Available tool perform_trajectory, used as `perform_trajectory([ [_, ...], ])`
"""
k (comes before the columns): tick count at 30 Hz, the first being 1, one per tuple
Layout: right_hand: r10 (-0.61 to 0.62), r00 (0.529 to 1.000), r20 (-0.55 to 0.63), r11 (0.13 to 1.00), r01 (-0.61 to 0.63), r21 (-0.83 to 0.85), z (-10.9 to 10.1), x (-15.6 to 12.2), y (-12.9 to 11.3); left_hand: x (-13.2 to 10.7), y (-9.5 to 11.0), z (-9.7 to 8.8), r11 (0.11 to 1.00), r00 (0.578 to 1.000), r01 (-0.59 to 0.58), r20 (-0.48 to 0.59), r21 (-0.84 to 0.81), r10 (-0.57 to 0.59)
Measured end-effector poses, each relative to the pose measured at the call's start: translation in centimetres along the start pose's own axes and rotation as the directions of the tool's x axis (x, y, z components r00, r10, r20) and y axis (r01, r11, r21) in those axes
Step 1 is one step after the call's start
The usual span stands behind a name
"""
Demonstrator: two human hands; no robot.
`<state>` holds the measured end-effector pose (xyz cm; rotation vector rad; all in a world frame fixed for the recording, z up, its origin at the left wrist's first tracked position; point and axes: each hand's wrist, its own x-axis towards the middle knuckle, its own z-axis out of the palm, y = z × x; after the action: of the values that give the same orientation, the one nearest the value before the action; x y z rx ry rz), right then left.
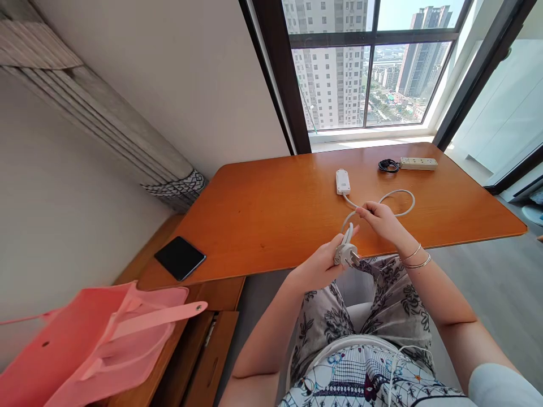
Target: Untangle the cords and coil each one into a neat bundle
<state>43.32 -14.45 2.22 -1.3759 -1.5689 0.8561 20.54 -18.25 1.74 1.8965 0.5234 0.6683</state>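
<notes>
One white plug [345,254] is clamped in the left hand [321,264] at the table's [263,215] near edge; the right hand [384,221] pinches its cord [413,199].

You had a brown wooden table [263,203] in front of you, its top smooth and faintly shiny. Near its left end, just by the near edge, lay a black tablet [180,258]. Right of the middle sat a white strip [343,182], part of its white cord [414,201] looped on the wood. Farther right, you had a cream strip [418,164] beside a coiled black cord [389,165].
</notes>
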Motion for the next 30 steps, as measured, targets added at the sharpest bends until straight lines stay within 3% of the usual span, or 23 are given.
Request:
perform_trajectory([
  [2, 0.055, 0.992, 0.117, 0.971, -0.081, 0.225, 0.2, -0.4, -0.9, 0.3, -0.4, 0.5, 0.988, 0.998, 0.043, -0.055, 0.149, -0.035],
  [4, 0.094, 0.968, 0.232, 0.878, -0.19, 0.439, 0.5, -1.0, -1.6, 0.7, -0.8, 0.8, 0.98, 0.993, 0.055, -0.112, 0.191, -0.034],
  [7, 0.109, 0.946, 0.306, 0.724, -0.286, 0.628, 1.3, -1.9, -2.2, 1.1, -1.3, 1.1, 0.993, 0.973, -0.018, -0.226, 0.112, 0.043],
  [9, 0.103, 0.954, 0.28, 0.683, -0.273, 0.678, 2.1, -2.3, -2.1, 1.3, -1.5, 1.2, 0.998, 0.952, -0.057, -0.298, 0.024, 0.061],
  [14, 0.064, 0.99, 0.127, 0.776, -0.129, 0.618, 3.3, -2.9, -1.5, 1.5, -1.6, 1.3, 0.981, 0.934, -0.04, -0.355, -0.19, -0.03],
  [19, 0.017, 0.987, 0.159, 0.862, -0.095, 0.498, 3.1, -3.7, -2.5, 1.6, -1.8, 1.2, 0.986, 0.927, -0.042, -0.374, -0.163, -0.022],
  [23, -0.033, 0.975, 0.218, 0.869, -0.08, 0.489, 3.0, -4.0, -3.4, 1.9, -2.3, 1.4, 0.988, 0.934, -0.042, -0.358, -0.147, -0.013],
  [27, -0.057, 0.98, 0.192, 0.857, -0.051, 0.513, 3.2, -3.9, -3.5, 2.0, -2.5, 1.8, 0.937, 0.922, -0.068, -0.38, -0.342, -0.071],
  [30, -0.118, 0.989, 0.092, 0.866, 0.058, 0.496, 3.6, -4.1, -3.2, 2.0, -2.4, 1.7, 0.87, 0.946, -0.072, -0.31, -0.487, -0.095],
])
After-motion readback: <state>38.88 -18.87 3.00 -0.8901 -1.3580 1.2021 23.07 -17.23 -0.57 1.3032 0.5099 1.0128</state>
